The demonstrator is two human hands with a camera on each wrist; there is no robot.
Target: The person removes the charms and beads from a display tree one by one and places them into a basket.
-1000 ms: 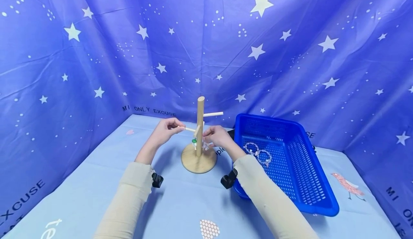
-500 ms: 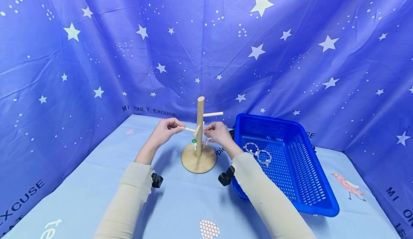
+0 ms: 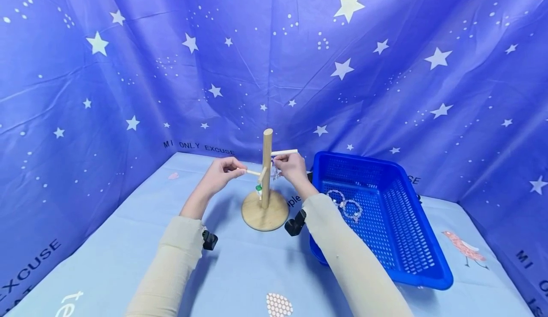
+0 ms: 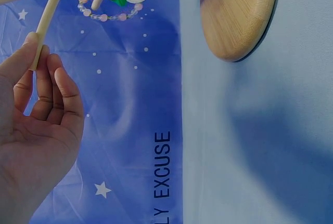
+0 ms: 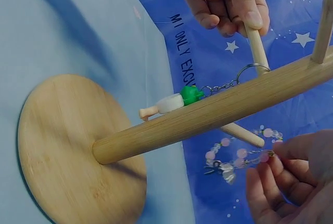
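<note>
Your right hand [image 3: 292,167] rose, pinching a bracelet [image 5: 241,153] at the post's [image 3: 267,143] 3 o'clock, hanging unconfirmed; left hand [image 3: 220,173] pinched a peg [image 4: 46,29]. Keychain [image 5: 191,94] hung; 4 o'clock basket [image 3: 412,233] held two bracelets [image 3: 352,203].

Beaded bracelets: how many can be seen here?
3. The right hand pinches one bracelet near the wooden stand; two more, the farther bracelet and the nearer bracelet, lie in the blue basket. The right sleeve covers part of the basket, so others may be hidden.
</note>
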